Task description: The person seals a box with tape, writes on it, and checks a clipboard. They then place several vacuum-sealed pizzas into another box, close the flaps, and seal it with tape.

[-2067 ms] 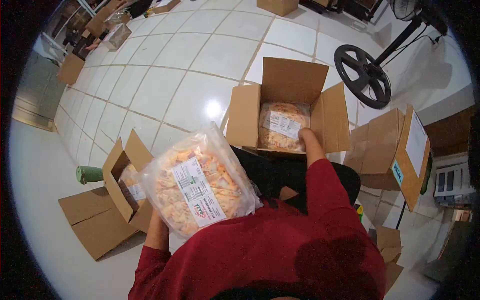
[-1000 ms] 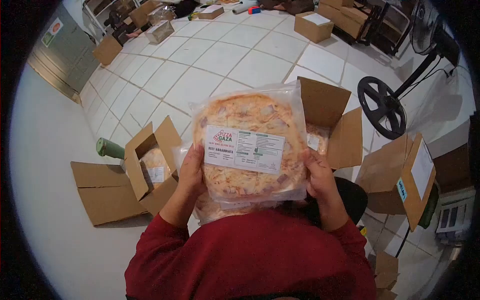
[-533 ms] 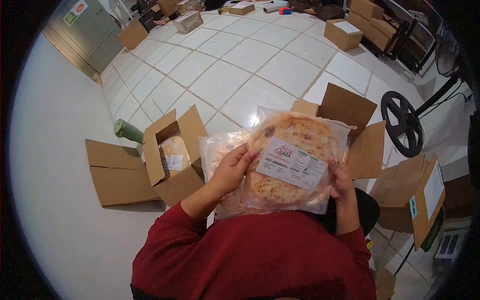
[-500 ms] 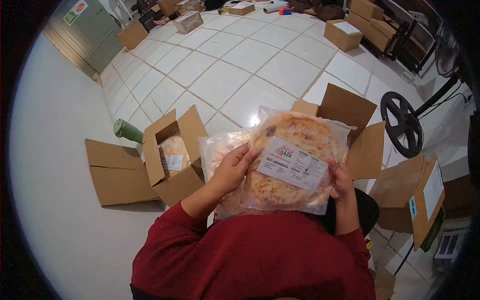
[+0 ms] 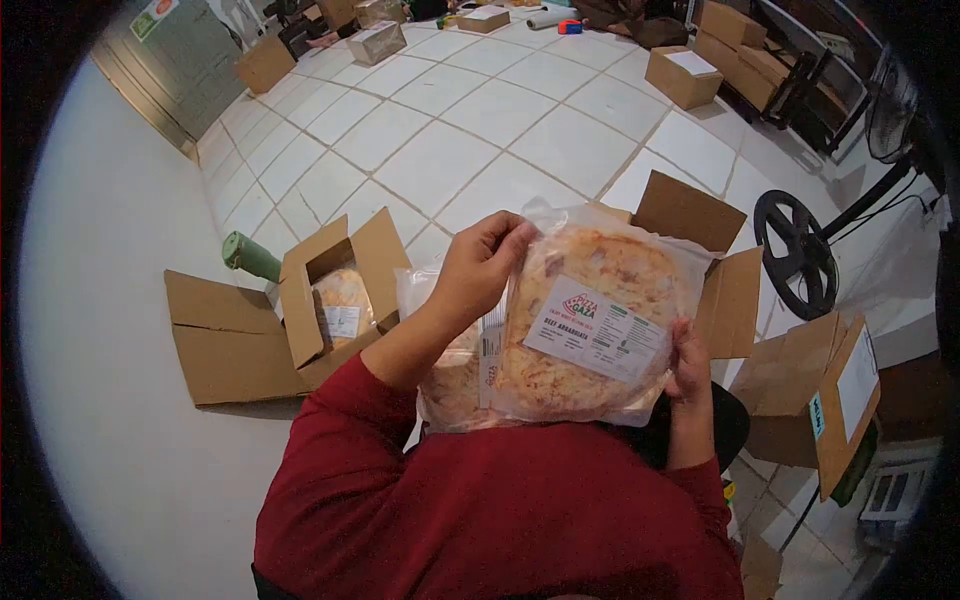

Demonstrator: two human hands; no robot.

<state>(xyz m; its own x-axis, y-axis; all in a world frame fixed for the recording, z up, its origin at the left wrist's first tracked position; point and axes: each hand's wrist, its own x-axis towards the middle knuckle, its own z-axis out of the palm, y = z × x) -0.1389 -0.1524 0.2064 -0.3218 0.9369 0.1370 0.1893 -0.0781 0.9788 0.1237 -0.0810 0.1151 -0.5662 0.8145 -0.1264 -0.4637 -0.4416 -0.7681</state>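
Head view: the wrapped pizza (image 5: 600,320) (labelled Beef Arrabbiata) lies just right of the frame's centre, partly over a second wrapped pizza (image 5: 452,375). The left hand (image 5: 485,265) pinches its upper-left wrapper corner between thumb and fingers; the right hand (image 5: 690,362) grips its right edge, thumb on top. At centre left, an open carton (image 5: 362,250) holds another packed pizza (image 5: 343,305), beside a green cylinder (image 5: 252,257).

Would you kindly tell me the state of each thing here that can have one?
Upper pizza: bagged, held, label showing.
Lower pizza: bagged, partly covered.
Left box: open, another pizza inside.
Box behind upper pizza: open, contents hidden.
Far paper-topped box: closed.
Fan: cannot tell whether running.
Left hand: pinching upper bag's corner.
Right hand: gripping its right edge.
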